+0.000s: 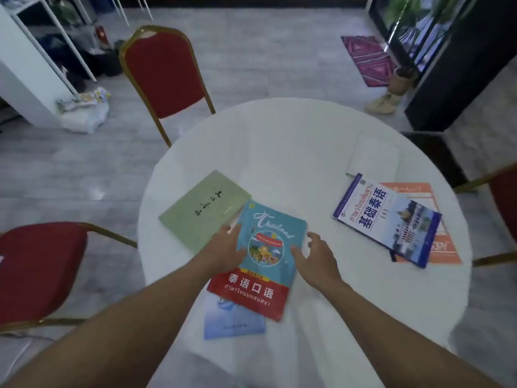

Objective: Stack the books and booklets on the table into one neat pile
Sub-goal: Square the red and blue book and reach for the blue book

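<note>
A teal and red Thailand book [265, 264] lies near the front of the round white table [293, 141], partly on a light blue booklet [232, 323]. My left hand [223, 247] grips the Thailand book's left edge, thumb on the cover. My right hand [316, 256] touches its right edge with fingers spread. A green book [201, 211] lies to the left, its corner under the Thailand book. At the right a blue and white book [389, 217] rests on an orange booklet [444, 253]. A white booklet [372, 161] lies behind them.
Red chairs with gold frames stand behind the table [165, 71], at the left [36, 270] and at the right edge [503, 197]. White bags [84, 110] lie on the floor at the left. A pink mat [369, 60] lies by the glass door.
</note>
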Demonstrator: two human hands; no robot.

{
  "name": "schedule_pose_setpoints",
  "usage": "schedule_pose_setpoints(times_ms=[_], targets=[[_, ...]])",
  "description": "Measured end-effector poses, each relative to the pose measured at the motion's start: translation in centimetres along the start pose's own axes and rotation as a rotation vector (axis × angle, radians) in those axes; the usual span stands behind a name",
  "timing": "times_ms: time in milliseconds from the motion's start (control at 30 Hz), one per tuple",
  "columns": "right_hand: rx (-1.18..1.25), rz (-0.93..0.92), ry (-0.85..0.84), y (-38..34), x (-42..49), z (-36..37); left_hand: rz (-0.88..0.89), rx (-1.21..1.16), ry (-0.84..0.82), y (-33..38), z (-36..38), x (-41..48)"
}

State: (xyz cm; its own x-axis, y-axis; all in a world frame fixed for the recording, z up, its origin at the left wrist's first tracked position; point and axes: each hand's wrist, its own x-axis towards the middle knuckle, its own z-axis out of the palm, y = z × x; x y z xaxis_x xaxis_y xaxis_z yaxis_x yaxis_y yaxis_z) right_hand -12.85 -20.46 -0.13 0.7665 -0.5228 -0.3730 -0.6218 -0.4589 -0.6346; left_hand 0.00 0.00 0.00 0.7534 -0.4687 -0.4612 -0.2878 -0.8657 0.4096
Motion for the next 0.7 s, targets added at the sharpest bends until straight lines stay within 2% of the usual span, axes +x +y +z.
schedule_pose_setpoints(times_ms=[133, 267, 500, 700], targets=[[0.026, 0.135, -0.059, 1.7, -0.8, 2.8, -0.023, 0.061, -0.028, -0.6, 1.7, -0.7], [0.090, 0.151, -0.065, 1.6, -1.2, 5.0, -0.077, -0.005, -0.013, -0.5, 2.3, -0.2], [0.058, 0.237, -0.051, 2.6, -0.8, 4.8, -0.264, -0.065, -0.122, 0.7, 3.2, -0.9], [0.031, 0.273, 0.000, 5.5, -0.7, 1.1, -0.120, -0.117, -0.125, 4.2, 6.0, -1.8]])
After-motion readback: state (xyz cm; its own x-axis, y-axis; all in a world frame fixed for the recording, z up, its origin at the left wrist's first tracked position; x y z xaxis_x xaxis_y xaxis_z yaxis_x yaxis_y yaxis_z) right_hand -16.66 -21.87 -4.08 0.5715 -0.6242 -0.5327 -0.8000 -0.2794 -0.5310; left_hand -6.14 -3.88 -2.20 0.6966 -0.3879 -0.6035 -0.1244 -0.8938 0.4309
